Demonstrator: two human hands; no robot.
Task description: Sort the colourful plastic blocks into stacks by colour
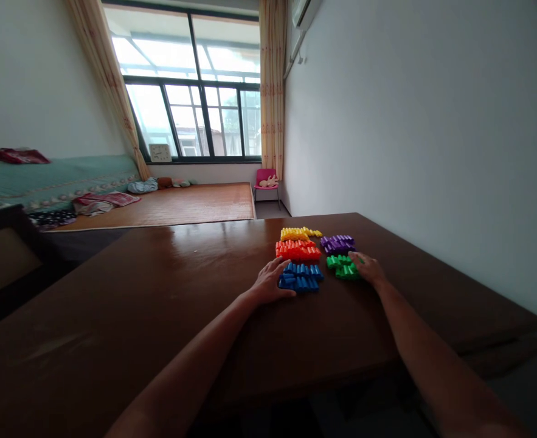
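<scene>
Small shiny plastic pieces lie on the brown table [181,316], grouped by colour. My left hand [270,281] rests at the left edge of the blue pieces [301,278], fingers spread around that side. On the right, my right hand [366,266] touches the right side of the green pieces [343,267]; its fingers are stretched out, partly over them. Behind the blue group are the orange-red pieces [298,250], and beyond those the yellow pieces [298,233], a few trailing off rightward. The purple pieces [337,244] sit just behind the green ones.
A white wall [409,121] runs along the table's right side. Past the far edge stand a low bed [195,204] with cloths on it and a pink chair [266,177] holding a soft toy. A dark wooden piece of furniture [8,255] is at the left.
</scene>
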